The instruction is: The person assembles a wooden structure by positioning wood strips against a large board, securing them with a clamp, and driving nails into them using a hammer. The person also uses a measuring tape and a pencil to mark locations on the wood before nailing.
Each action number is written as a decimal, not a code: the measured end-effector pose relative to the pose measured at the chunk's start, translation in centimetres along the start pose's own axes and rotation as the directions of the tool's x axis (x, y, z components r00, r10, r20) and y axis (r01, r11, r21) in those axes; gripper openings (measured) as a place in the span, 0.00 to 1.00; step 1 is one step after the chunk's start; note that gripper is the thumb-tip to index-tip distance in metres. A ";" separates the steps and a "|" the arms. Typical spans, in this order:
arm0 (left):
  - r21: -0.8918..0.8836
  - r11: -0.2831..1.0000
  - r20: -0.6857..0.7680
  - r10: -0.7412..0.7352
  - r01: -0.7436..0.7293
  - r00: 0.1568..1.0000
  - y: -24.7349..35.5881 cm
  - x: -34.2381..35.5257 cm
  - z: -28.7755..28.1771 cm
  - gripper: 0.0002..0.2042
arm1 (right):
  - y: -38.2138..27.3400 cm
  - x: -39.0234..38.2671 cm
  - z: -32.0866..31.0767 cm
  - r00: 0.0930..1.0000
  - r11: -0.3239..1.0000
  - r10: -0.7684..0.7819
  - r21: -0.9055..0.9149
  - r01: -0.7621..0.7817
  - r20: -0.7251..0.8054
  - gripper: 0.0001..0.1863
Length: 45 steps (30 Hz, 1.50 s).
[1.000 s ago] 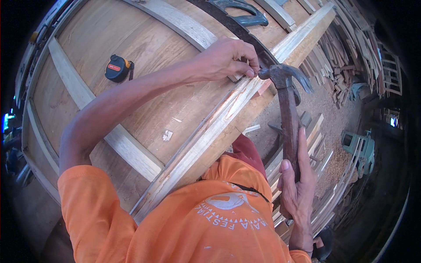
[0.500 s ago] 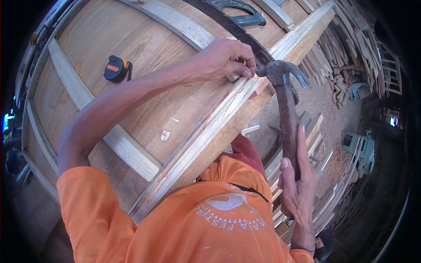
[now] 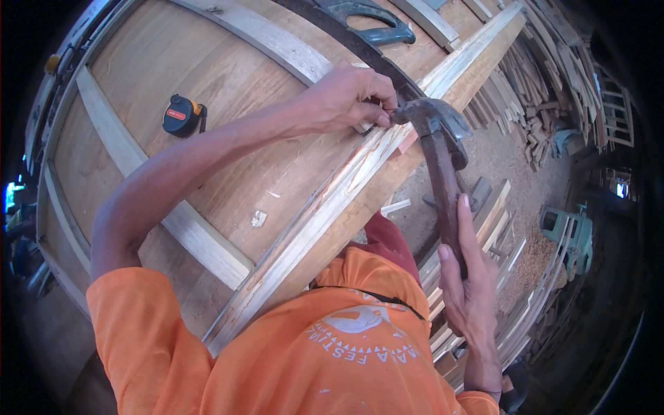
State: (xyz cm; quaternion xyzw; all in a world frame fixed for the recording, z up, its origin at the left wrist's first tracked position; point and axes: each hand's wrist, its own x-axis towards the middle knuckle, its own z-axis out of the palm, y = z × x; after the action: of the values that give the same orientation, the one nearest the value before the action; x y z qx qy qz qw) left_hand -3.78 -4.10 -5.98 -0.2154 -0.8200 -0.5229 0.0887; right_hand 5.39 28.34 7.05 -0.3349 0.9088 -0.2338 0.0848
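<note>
My right hand (image 3: 470,277) is wrapped round the dark handle of a claw hammer (image 3: 440,173), its index finger stretched along the handle. The hammer's striking face is right beside the fingertips of my left hand (image 3: 353,100). Those fingers are pinched together over the near edge of a wooden frame; whatever they hold is too small or hidden to make out. Under the hand runs a pale wooden strip (image 3: 301,242) along the edge of a plywood panel (image 3: 242,162). A reddish patch (image 3: 408,142) shows on the strip's side below the hammer head.
A black tape measure (image 3: 181,115) lies on the panel, with wood chips (image 3: 259,218) nearer me. Beyond my left hand is a handsaw with a teal handle (image 3: 384,33). Stacked wood strips (image 3: 494,104), a sawdust-strewn floor and a green machine (image 3: 570,235) are to the right.
The hammer has moved left, its face now closer against my left fingertips. My left hand has shifted slightly left and stays pinched; my right hand keeps its hold.
</note>
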 end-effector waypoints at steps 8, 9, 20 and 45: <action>0.022 0.999 0.014 -0.050 0.049 0.999 0.2 -0.2 -0.3 0.09 | -0.1 0.2 -0.6 0.989 0.997 0.077 -0.014 -0.076 0.125 0.40; 0.015 0.999 0.012 -0.038 0.038 0.999 0.2 -0.2 -0.1 0.08 | 0.3 0.1 -0.6 0.992 0.998 0.062 0.005 -0.063 0.109 0.40; 0.010 0.997 0.053 -0.074 0.073 0.996 0.7 -0.3 -0.6 0.09 | 0.5 -0.3 -1.2 0.971 0.969 0.204 0.117 -0.219 0.126 0.40; 0.542 0.840 0.038 -0.042 0.015 0.998 0.5 -4.7 -3.5 0.22 | 4.5 0.4 -1.0 0.981 0.976 -0.062 0.215 0.022 0.182 0.36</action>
State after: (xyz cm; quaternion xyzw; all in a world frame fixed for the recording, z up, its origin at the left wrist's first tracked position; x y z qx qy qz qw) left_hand 0.34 -8.29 -5.78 -0.1820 -0.9392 -0.2659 0.1186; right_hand 2.19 31.49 5.77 -0.3637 0.8594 -0.2983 0.2004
